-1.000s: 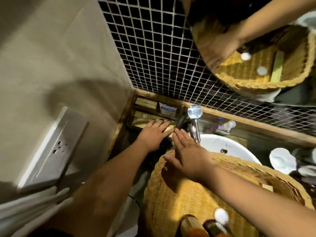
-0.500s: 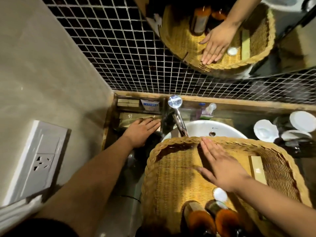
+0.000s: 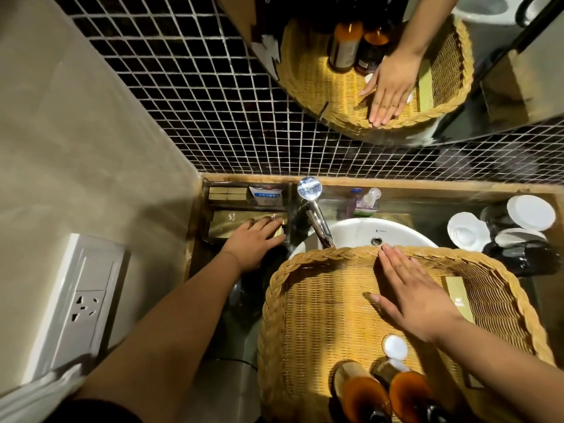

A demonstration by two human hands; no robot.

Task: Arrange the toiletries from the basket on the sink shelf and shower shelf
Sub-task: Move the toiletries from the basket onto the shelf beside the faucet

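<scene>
A wicker basket (image 3: 305,315) rests over the white sink (image 3: 366,233). Inside it lie two amber bottles (image 3: 363,395), a small white-capped jar (image 3: 394,346) and a gold box (image 3: 456,296) by the right wall. My right hand (image 3: 412,294) hovers flat and empty over the basket's floor, fingers spread. My left hand (image 3: 253,239) lies flat on gold boxes (image 3: 225,222) in the wooden tray (image 3: 206,209) on the sink shelf at the left. That tray also holds small tan boxes (image 3: 227,193) and a white packet (image 3: 268,196).
A chrome tap (image 3: 314,212) stands between the tray and the sink. Small bottles (image 3: 363,201) sit behind the basin. White dishes and dark cups (image 3: 500,230) crowd the right. A wall socket (image 3: 82,303) is at left; a mirror (image 3: 488,87) above reflects the basket.
My right hand has drawn back from near the tap into the basket and now hovers over its floor. My left hand stays on the gold boxes. The view has tilted downward.
</scene>
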